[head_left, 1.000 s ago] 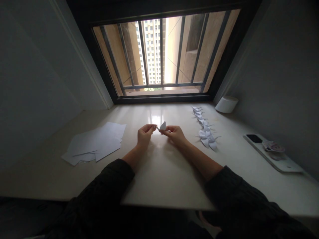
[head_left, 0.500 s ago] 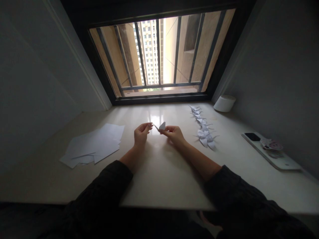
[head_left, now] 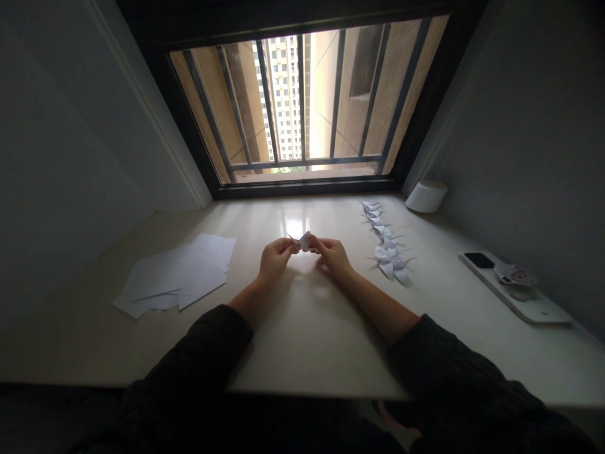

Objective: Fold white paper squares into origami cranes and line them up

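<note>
A small white paper crane [head_left: 305, 240] is held up over the middle of the pale sill, between my two hands. My left hand [head_left: 275, 255] pinches its left side, where a thin pointed tip sticks up past the fingers. On the other side, my right hand [head_left: 333, 253] grips a wing between thumb and fingers. The fingertips hide part of the folds. Several finished paper cranes [head_left: 388, 260] stand in a row to the right of my right hand. A loose stack of white paper sheets [head_left: 182, 271] lies left of my left hand.
A white phone [head_left: 513, 290] with a round decorated grip rests at the right by the wall. Near the window's right corner stands a white cylindrical object [head_left: 426, 196]. The barred window [head_left: 302, 186] closes off the far side; the sill's front edge [head_left: 312, 395] is close to me.
My left hand has moved right and now pinches the crane's left side. My right hand's fingers have shifted on the wing, and the crane has turned a little.
</note>
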The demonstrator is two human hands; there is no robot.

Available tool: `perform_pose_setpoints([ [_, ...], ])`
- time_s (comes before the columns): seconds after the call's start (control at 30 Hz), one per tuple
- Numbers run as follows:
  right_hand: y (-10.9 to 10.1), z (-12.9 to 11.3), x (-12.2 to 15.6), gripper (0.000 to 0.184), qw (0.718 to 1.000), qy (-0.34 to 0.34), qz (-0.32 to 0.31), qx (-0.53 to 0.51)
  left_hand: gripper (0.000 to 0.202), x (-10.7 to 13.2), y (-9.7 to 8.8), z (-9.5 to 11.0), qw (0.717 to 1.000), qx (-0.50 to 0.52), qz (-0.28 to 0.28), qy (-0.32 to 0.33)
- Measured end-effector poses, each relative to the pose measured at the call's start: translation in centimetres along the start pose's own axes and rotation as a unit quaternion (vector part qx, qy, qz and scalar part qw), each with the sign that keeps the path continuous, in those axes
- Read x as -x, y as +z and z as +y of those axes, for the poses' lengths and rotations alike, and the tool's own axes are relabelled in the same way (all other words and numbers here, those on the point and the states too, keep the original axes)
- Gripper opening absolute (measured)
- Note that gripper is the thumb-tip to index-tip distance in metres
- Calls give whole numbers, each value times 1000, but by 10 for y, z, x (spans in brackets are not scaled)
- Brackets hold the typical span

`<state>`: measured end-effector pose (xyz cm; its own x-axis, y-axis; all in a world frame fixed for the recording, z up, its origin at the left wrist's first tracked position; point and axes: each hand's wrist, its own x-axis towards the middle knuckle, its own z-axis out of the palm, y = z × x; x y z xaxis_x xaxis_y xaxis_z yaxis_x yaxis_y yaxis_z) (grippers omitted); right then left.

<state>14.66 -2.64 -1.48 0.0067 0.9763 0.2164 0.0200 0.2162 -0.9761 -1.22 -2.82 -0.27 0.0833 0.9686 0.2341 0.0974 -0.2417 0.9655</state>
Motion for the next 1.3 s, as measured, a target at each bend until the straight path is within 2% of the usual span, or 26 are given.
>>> perform_pose_setpoints([
  [0.13,-1,2,-2,42,999,-16,32,3,24,-1,-2,-1,1000,4,6,-16],
  [0.4,-2,-2,0,40,999,-32,35,13,27,-2,-4,-4,999,-11,-9,-38],
  [0.67,-3,-1,0,36,997,-33,36,54,25,-2,-6,-3,998,-38,-31,-26],
  [0.83,-4,1,0,25,989,-74,41,122,17,-4,-7,-6,994,-103,-26,36],
  [0.97,-3,1,2,21,982,-87,18,166,18,-4,-8,-7,986,-159,16,53],
  [1.03,-2,-1,4,20,978,-98,39,180,24,-3,-8,-6,982,-178,48,50],
  [1.1,-2,-5,6,18,968,-123,86,199,29,0,-7,-4,977,-198,63,49],
  [1.2,-2,-10,10,16,946,-178,128,239,30,6,-2,1,972,-225,33,60],
  [1.3,0,-12,12,15,938,-221,105,244,35,13,3,7,966,-247,12,73],
])
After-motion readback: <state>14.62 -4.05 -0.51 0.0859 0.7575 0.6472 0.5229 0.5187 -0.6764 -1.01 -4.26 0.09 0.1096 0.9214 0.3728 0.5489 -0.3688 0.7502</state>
